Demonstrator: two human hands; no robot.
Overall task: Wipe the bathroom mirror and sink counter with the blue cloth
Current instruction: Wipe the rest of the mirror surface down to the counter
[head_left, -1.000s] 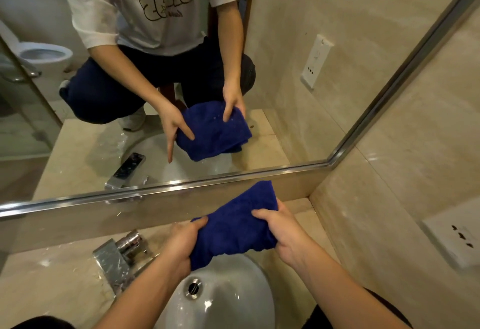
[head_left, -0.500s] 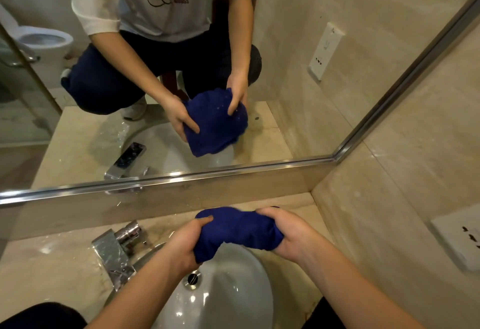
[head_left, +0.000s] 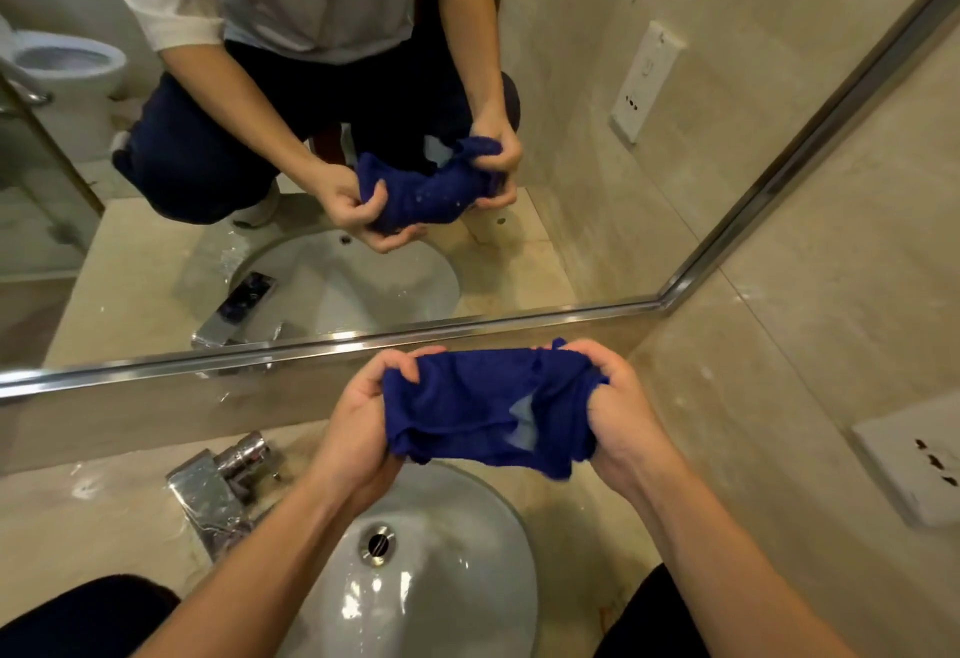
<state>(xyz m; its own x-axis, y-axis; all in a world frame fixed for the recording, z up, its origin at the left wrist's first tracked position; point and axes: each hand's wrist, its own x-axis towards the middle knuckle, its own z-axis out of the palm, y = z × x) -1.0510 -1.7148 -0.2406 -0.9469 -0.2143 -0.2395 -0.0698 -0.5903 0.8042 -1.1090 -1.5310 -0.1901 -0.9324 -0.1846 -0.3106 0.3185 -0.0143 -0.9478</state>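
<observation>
Both hands, left hand point(head_left: 358, 428) and right hand point(head_left: 618, 418), grip the blue cloth point(head_left: 488, 408) with curled fingers above the sink point(head_left: 457, 579), below the mirror point(head_left: 571, 220); bunched folds hide most fingertips.

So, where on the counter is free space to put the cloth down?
Bare counter lies left of the faucet, below the mirror frame. A narrower strip runs between the sink and right wall. Around the faucet it is crowded.
</observation>
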